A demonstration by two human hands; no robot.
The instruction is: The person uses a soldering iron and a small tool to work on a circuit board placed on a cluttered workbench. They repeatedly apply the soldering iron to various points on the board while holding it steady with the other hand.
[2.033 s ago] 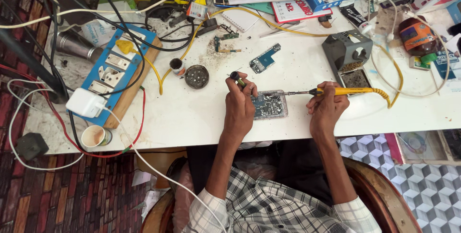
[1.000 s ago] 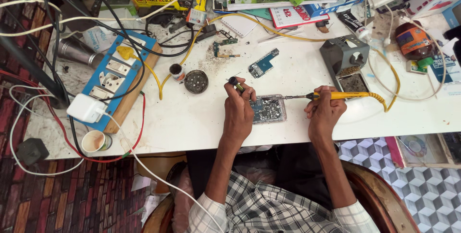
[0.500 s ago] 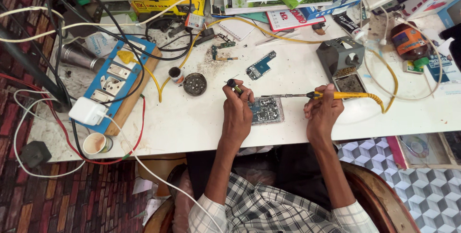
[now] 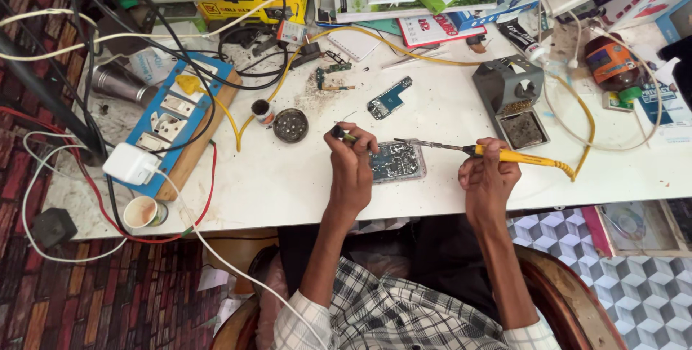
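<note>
Two tools are held over the green board [image 4: 396, 161] on the white surface [image 4: 447, 112]: the yellow soldering iron [image 4: 497, 154] is gripped by the right hand [image 4: 489, 177], a small tool [image 4: 342, 134] by the left hand [image 4: 353, 166]; soldering seems underway; a steady tip is needed next

Since the earlier pictures the right hand [image 4: 489, 177] draws back a little from the circuit board [image 4: 397, 161], so the yellow-handled soldering iron [image 4: 481, 152] now holds its tip just above the board's upper right edge rather than over its middle. The left hand [image 4: 352, 165] lifts its small tool [image 4: 342, 134] slightly higher at the board's left edge. The head camera drifts, shifting the bench [image 4: 288, 177] in view.
</note>
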